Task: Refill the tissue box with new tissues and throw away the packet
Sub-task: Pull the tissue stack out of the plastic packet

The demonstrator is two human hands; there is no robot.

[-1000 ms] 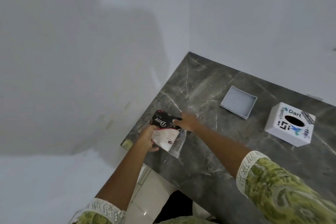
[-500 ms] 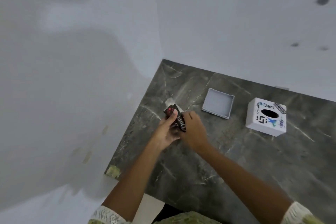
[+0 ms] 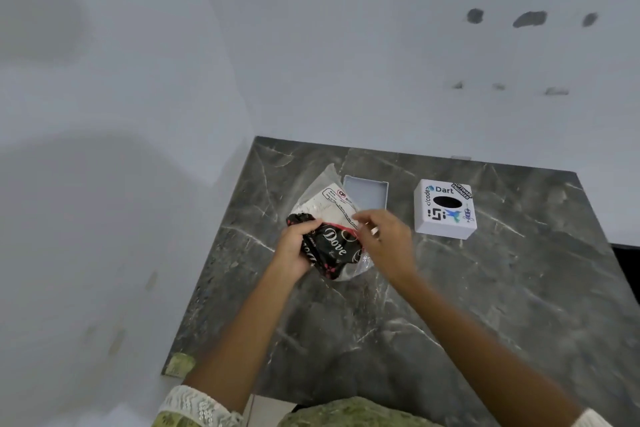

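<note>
The tissue packet (image 3: 330, 236), black plastic printed "Dove" with a clear end showing white tissues, is lifted just above the dark marble table (image 3: 450, 305). My left hand (image 3: 298, 246) grips its black lower end. My right hand (image 3: 384, 239) pinches the packet's right edge near the white tissues. The white cube tissue box (image 3: 445, 210) with stickers and an oval dark opening stands to the right, apart from both hands. Its shallow white base tray (image 3: 365, 192) lies behind the packet, partly hidden by it.
White walls meet at a corner behind the table's far left. The table's left edge runs diagonally past my left forearm, with a greenish sticker (image 3: 178, 364) at its near corner. A dark gap (image 3: 627, 267) shows beyond the right edge.
The packet has been turned and opened out, so its clear end with the white tissues now points away from me. Both hands have shifted their hold on it; the camera view has swung right.
</note>
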